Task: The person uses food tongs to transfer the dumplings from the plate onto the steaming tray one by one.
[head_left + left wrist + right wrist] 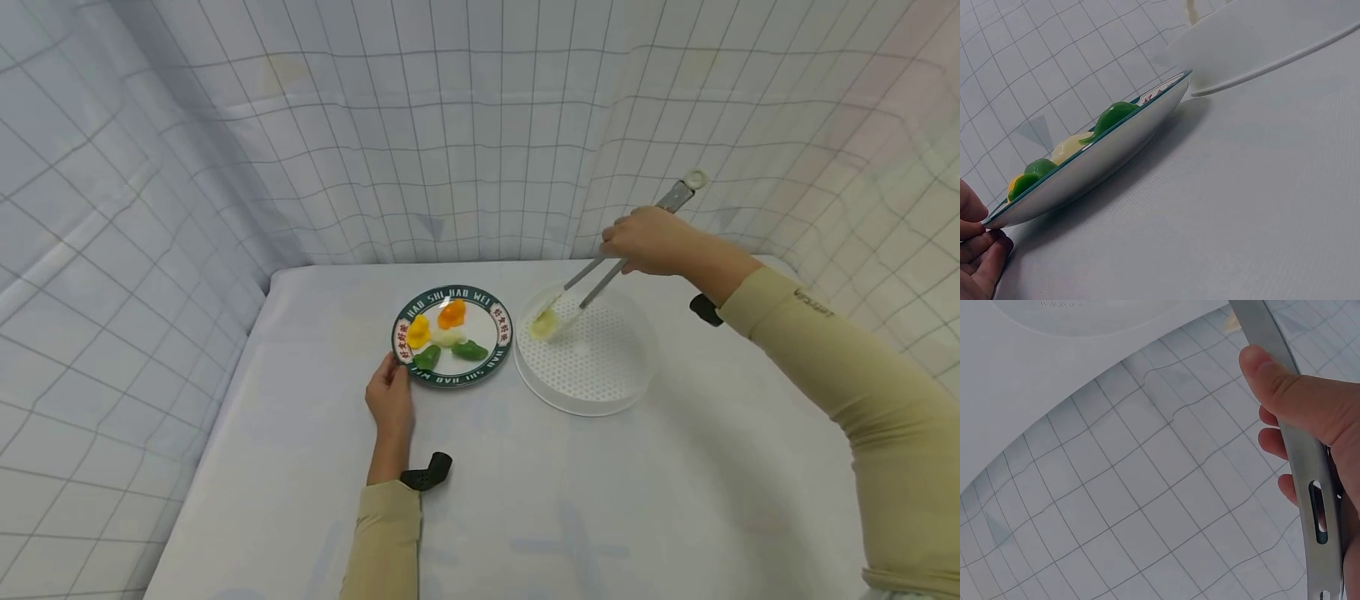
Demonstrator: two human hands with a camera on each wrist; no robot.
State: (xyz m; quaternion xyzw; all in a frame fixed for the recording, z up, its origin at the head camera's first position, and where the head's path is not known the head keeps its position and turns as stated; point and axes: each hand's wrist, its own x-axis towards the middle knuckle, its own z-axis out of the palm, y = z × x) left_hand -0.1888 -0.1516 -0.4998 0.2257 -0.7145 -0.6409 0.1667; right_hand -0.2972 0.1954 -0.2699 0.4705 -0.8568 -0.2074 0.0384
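In the head view my left hand (pixel 390 402) pinches the left rim of a round plate (pixel 483 325) with a green lettered border. Thumb and fingers (pixel 985 265) grip that edge in the left wrist view. Small rounded pieces lie on the plate: an orange one (pixel 452 314), a yellow one (pixel 417 332), a pale one (pixel 447 337) and two green ones (pixel 469 350). My right hand (pixel 651 240) holds long metal tongs (pixel 602 285) pointing down into a white perforated basket (pixel 592 371). At the tongs' tips, inside the basket's left side, is a pale yellow-green piece (pixel 543 325).
Plate and basket stand side by side on a white-covered table (pixel 495 500), close together. Gridded white curtains (pixel 480 150) hang behind the table and at both sides. A black wrist device (pixel 427 472) is strapped on my left wrist, another (pixel 705 310) on the right.
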